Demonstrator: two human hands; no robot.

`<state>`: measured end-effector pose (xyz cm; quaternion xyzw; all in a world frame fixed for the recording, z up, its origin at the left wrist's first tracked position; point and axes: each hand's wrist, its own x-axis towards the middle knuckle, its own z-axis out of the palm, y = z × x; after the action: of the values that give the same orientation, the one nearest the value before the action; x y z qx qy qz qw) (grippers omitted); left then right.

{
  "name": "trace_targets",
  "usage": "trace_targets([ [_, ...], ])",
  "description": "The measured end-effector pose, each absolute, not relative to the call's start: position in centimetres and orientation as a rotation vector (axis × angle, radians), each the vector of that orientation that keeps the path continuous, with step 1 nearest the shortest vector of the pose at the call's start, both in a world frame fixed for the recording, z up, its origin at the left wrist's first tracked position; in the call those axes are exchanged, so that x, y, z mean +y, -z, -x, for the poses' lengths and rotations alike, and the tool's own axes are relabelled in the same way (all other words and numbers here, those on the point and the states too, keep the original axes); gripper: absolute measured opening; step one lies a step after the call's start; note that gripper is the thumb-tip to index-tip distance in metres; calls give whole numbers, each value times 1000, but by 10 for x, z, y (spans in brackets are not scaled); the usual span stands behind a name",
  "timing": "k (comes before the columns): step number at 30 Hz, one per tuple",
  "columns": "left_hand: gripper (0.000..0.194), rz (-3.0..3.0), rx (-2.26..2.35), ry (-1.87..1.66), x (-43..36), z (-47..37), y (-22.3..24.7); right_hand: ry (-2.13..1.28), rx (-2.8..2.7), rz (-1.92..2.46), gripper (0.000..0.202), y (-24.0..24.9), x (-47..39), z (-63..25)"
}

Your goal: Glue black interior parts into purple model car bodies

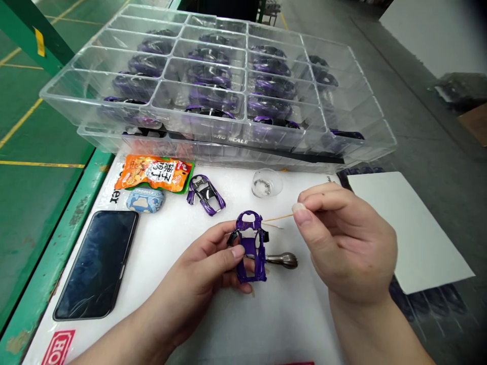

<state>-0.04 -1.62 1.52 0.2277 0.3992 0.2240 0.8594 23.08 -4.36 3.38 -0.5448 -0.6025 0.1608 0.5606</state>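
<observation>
Left hand [209, 266] is closed around one purple frame [250, 247]; one stick [279, 218] is pinched by the right hand [350, 238]. Bits [262, 188] are held in one cup [277, 181], purple shells [211, 76] in the upper of two trays [355, 104].

Purple frame [249, 247] — handheld, thin stick [279, 218] — pinched

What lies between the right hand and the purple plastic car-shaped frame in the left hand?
In the head view, a thin tan stick, pinched in the right hand, runs toward the frame; an unidentifiable thin strand shows just below.
</observation>
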Motion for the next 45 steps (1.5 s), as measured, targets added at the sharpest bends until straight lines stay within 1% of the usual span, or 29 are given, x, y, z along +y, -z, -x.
trace_targets([
  [10, 41, -502, 858, -533, -18, 1, -16, -385, -1483, 1238, 21, -34, -44, -231],
  [20, 44, -476, 859, -514, -18, 1, -15, -396, -1572, 1321, 19, -34, -45, -232],
  [31, 42, -508, 855, -513, -17, 0, -16, -395, -1589, 1355, 18, -33, -44, -232],
  [37, 34, -495, 840, -526, -18, 0, -15, -378, -1604, 1363, 17, -34, -45, -233],
  [45, 34, -511, 843, -510, -19, 0, -15, -395, -1600, 1354, 17, -33, -45, -232],
])
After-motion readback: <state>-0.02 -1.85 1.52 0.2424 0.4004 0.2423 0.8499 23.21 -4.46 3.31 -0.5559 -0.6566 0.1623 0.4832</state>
